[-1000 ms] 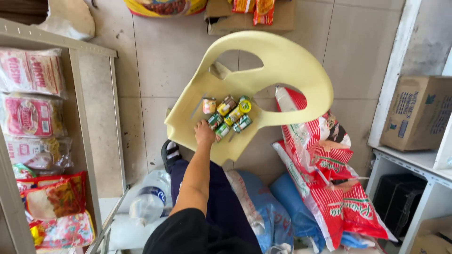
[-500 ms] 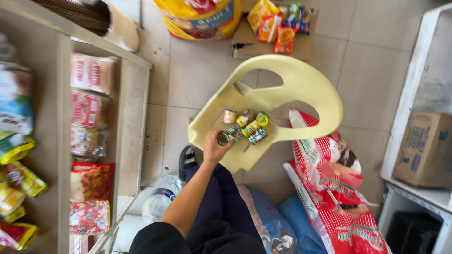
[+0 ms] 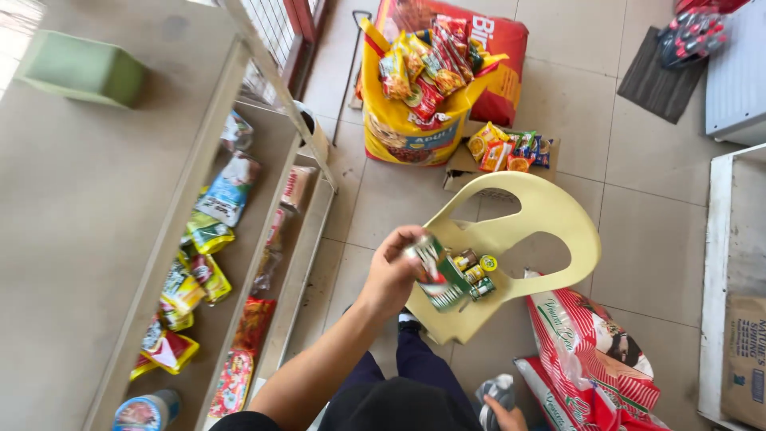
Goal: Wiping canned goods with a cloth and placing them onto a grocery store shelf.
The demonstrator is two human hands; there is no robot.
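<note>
While the yellow chair (image 3: pixel 550 219) stands on the tiled floor with small cans (image 3: pixel 472 270) on its seat, a green pack (image 3: pixel 437 275) is held above that seat, pinched in the curled fingers of the left hand (image 3: pixel 392 275). The lifting step appears in hand; carrying it toward the shelf (image 3: pixel 209 187) calls for a firm grip. The right hand (image 3: pixel 504 415) is barely seen; its fingers cannot be judged.

One yellow plastic chair (image 3: pixel 550 219) lies at centre right of the frame. About three small cans (image 3: pixel 475 271) rest on it. One green-and-red packet (image 3: pixel 437 275) sits in one hand (image 3: pixel 391 275). One green block (image 3: pixel 80 68) sits upper left. Two large feed sacks (image 3: pixel 415 132) stand at top centre.
</note>
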